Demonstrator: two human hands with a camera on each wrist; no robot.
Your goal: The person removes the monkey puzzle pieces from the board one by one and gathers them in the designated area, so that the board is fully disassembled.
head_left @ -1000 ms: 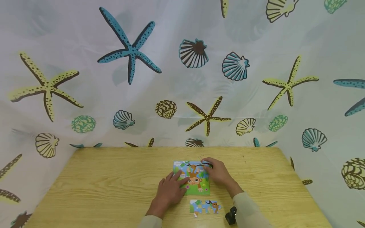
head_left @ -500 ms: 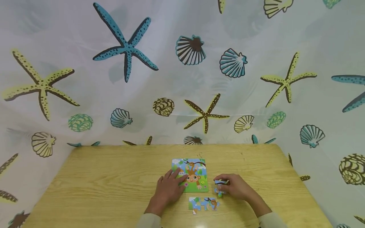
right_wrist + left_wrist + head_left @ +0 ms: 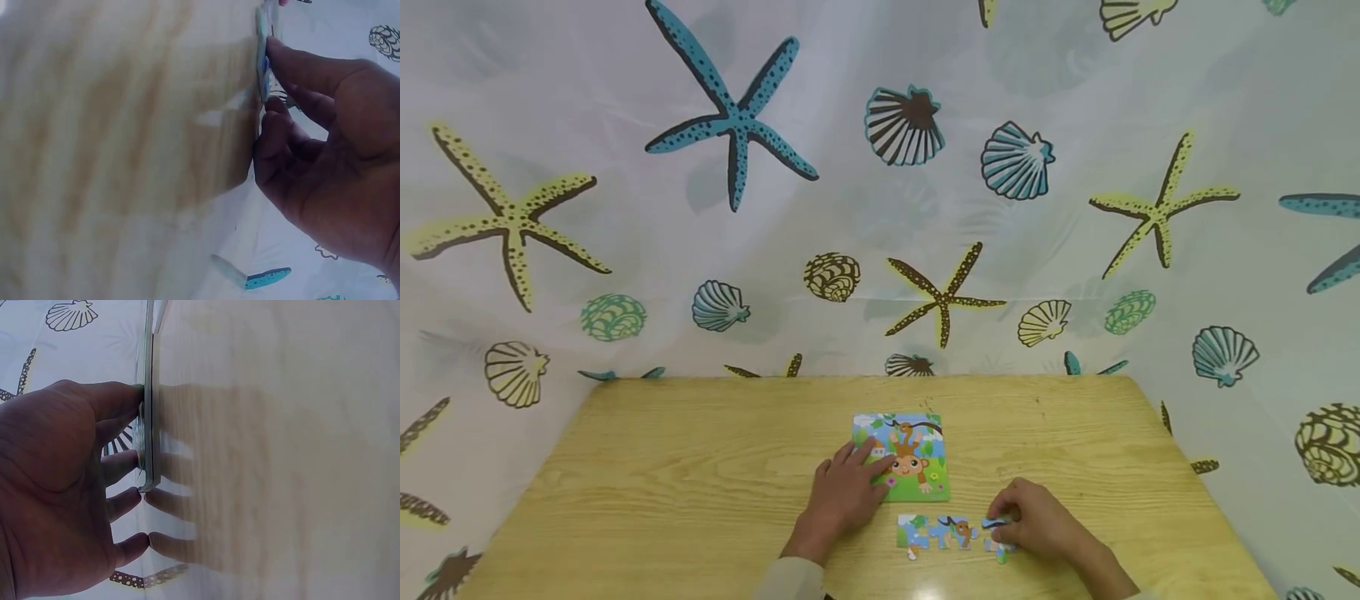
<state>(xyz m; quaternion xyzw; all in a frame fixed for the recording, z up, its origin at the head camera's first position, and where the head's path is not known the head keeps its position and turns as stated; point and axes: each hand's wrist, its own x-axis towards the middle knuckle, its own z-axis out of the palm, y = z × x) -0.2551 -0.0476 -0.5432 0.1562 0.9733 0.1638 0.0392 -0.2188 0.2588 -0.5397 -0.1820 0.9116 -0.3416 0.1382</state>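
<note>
A monkey jigsaw puzzle lies on the wooden table. My left hand rests on its lower left part with fingers spread; in the left wrist view, this hand has its fingertips at the edge of the thin board. In front of the puzzle, two loose jigsaw pieces lie side by side, one showing leaves and the other part of the monkey. Just right of them, my right hand pinches another jigsaw piece low at the tabletop. Its fingers partly cover that piece.
The wooden table stretches to both sides and behind the puzzle. A white cloth printed with starfish and shells hangs at the back and sides.
My right hand has taken the piece from the puzzle's upper right and carried it down and right, beside the loose row. My left hand has stayed on the puzzle.
</note>
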